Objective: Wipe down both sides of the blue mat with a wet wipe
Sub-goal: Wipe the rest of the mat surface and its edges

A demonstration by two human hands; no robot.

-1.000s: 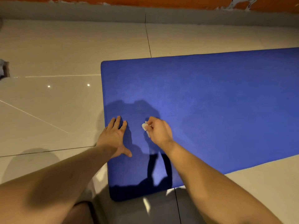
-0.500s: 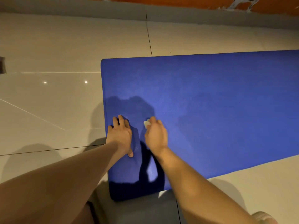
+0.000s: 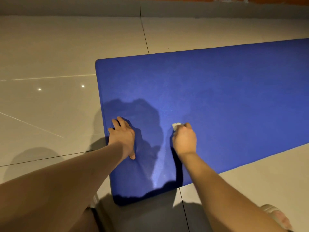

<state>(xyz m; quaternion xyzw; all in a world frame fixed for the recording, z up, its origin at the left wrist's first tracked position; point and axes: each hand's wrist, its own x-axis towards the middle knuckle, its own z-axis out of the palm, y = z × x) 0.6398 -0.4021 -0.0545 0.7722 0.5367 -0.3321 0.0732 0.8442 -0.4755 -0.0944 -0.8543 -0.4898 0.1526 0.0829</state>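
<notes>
Open mat to the right, both hands crowding its near-left end.

I see the blue mat (image 3: 225, 97) lying flat on the tiled floor (image 3: 58, 47), its surface open beyond and to the right of my right hand (image 3: 184, 140), which pinches the wet wipe (image 3: 176, 126) against it. My left hand (image 3: 122, 138) presses by the mat's left edge, leaving a narrow lane between the hands. Bare tile runs left and away to the grey skirting (image 3: 66, 9); a sandalled foot (image 3: 274, 215) blocks the lower right.

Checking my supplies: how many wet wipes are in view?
1: a bunched white wet wipe gripped in the right hand, on the blue mat near its left end. Others may lie out of frame.
</notes>
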